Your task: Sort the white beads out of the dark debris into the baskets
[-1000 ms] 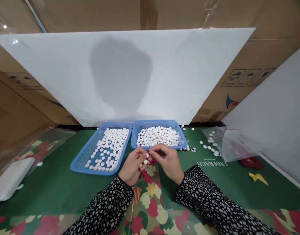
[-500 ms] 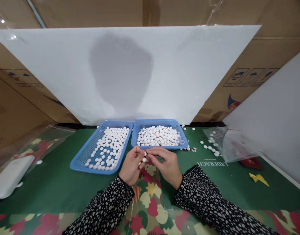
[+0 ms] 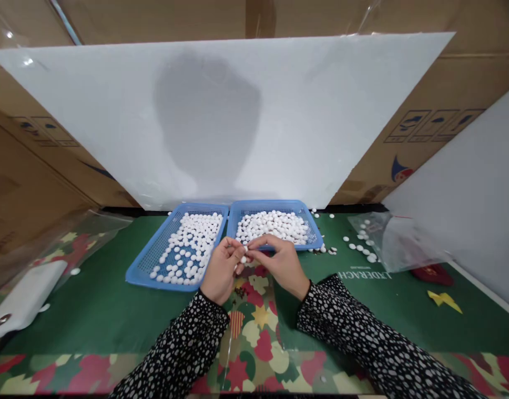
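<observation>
My left hand and my right hand meet in front of two blue mesh baskets. Pinched in the fingers of the left is a small white round piece, with another white bit between both sets of fingertips. The right hand's thumb and forefinger close on that bit from the side. White round pieces lie spread over the left basket. More are heaped in the right basket, just beyond my fingers. Whether the pieces are buttons or beads I cannot make out.
Loose white pieces lie right of the baskets near a clear plastic bag. A yellow scrap and a dark red item are at the far right. A white device lies left. Behind stands a white board against cardboard.
The view has shifted slightly, moving the scene a little. My right fingertips have drawn closer together, meeting my left fingertips at the white piece.
</observation>
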